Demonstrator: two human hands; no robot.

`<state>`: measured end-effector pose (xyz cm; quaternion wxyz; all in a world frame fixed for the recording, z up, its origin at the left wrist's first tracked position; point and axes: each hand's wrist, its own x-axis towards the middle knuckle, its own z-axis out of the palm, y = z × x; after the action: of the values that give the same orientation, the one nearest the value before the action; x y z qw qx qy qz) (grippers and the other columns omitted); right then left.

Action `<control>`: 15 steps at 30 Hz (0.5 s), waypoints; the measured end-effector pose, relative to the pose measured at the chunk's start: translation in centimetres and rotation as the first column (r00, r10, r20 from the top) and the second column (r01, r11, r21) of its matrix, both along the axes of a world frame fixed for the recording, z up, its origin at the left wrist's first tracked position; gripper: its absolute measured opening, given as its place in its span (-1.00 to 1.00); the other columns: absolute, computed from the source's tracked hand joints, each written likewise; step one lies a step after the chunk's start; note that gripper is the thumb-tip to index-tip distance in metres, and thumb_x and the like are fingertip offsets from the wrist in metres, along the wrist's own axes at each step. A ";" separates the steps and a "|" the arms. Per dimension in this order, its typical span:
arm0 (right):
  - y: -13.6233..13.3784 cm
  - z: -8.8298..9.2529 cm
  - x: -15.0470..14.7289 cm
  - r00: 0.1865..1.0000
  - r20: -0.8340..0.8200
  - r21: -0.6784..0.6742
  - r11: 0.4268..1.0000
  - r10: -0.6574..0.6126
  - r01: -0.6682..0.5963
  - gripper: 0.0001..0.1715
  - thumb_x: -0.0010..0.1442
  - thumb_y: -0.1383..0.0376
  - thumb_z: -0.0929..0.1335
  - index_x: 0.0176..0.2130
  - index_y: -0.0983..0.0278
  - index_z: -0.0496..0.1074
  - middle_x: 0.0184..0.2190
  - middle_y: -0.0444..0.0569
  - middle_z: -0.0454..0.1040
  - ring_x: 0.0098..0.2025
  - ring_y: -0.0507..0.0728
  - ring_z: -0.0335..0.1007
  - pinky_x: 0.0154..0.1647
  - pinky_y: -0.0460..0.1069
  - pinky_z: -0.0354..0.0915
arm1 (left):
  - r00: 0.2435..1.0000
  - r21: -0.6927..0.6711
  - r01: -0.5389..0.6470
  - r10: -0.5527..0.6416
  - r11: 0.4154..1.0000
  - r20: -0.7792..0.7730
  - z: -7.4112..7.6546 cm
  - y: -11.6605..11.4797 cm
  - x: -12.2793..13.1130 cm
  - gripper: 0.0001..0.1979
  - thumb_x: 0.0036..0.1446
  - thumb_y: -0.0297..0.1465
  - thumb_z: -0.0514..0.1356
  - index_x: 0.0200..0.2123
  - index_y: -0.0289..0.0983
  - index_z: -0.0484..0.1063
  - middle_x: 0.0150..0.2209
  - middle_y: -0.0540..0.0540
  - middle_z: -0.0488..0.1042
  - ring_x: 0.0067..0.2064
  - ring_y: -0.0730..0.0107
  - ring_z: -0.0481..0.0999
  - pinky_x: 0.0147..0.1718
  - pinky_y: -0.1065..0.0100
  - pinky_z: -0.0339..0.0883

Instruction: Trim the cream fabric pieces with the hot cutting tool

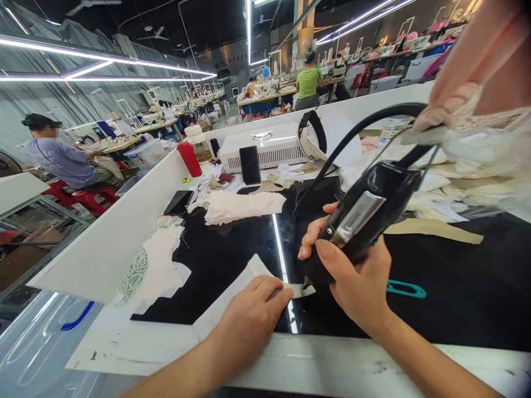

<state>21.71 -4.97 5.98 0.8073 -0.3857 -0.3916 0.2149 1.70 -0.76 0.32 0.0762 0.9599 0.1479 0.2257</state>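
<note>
A black handheld power tool (365, 204) with a silver plate hangs tilted over the black work surface, its thick cable arching up behind. My right hand (357, 271) is wrapped round its lower body. The tool's small tip meets the end of a narrow pale strip (302, 290). My left hand (253, 309) presses white fabric (224, 298) to the surface, fingers closed together on it, just left of the tip. Beyond my right hand lies a teal handle (406, 289), partly hidden by the hand.
Stacked pale fabric pieces (244, 206) lie behind, and more (161, 265) at the left beside green cord (133, 279). A phone (250, 165) leans on a white box (269, 145). Pink cloth hangs at upper right. Seated people work beyond the white side walls.
</note>
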 end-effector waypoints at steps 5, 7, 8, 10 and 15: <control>0.9 0.5 -0.7 0.999 -0.034 0.017 1.000 0.012 -0.012 -0.54 0.21 0.02 0.67 -0.12 0.10 0.48 -0.41 -0.25 0.62 -0.52 0.06 0.49 -0.50 0.00 0.51 | 1.000 0.013 -0.003 0.003 1.000 -0.021 0.3 -0.1 0.0 -0.66 0.52 -0.66 0.12 0.21 -0.29 0.50 0.02 -0.19 0.61 -0.01 0.17 0.67 -0.02 0.23 0.71; 1.2 0.6 -1.0 0.999 -0.039 0.019 1.000 0.018 -0.017 -0.54 0.20 0.05 0.67 -0.11 0.10 0.47 -0.41 -0.26 0.61 -0.54 0.06 0.47 -0.51 0.00 0.50 | 0.999 0.005 -0.006 0.007 1.000 -0.037 0.4 -0.1 0.0 -0.65 0.52 -0.65 0.12 0.22 -0.29 0.51 0.03 -0.20 0.60 0.01 0.16 0.67 0.02 0.21 0.71; 1.3 0.6 -1.1 0.999 -0.039 0.017 1.000 0.021 -0.020 -0.55 0.20 0.07 0.67 -0.10 0.10 0.48 -0.42 -0.26 0.61 -0.54 0.06 0.47 -0.51 -0.01 0.50 | 0.999 0.001 -0.009 0.009 1.000 -0.044 0.4 -0.1 0.0 -0.65 0.51 -0.65 0.11 0.22 -0.29 0.52 0.04 -0.20 0.60 0.02 0.16 0.66 0.03 0.20 0.71; 1.5 0.6 -1.2 0.999 -0.033 0.016 0.999 0.029 -0.029 -0.58 0.21 0.10 0.66 -0.09 0.10 0.48 -0.42 -0.27 0.60 -0.54 0.05 0.46 -0.51 -0.02 0.49 | 0.998 -0.001 -0.015 0.015 1.000 -0.055 0.4 0.0 0.0 -0.63 0.51 -0.66 0.11 0.22 -0.29 0.52 0.04 -0.20 0.59 0.02 0.16 0.66 0.04 0.19 0.71; 1.8 0.2 -1.3 1.000 -0.005 -0.005 1.000 0.016 -0.016 -0.61 0.21 0.14 0.63 -0.08 0.11 0.48 -0.42 -0.28 0.59 -0.52 0.04 0.49 -0.44 -0.01 0.52 | 0.999 0.015 -0.022 0.023 1.000 -0.044 0.5 -0.1 -0.1 -0.58 0.47 -0.68 0.13 0.26 -0.30 0.53 0.06 -0.23 0.58 0.04 0.13 0.64 0.08 0.16 0.70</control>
<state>20.38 -3.21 6.15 0.8055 -0.3841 -0.3922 0.2231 1.59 -0.90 0.79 0.0633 0.9634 0.1588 0.2063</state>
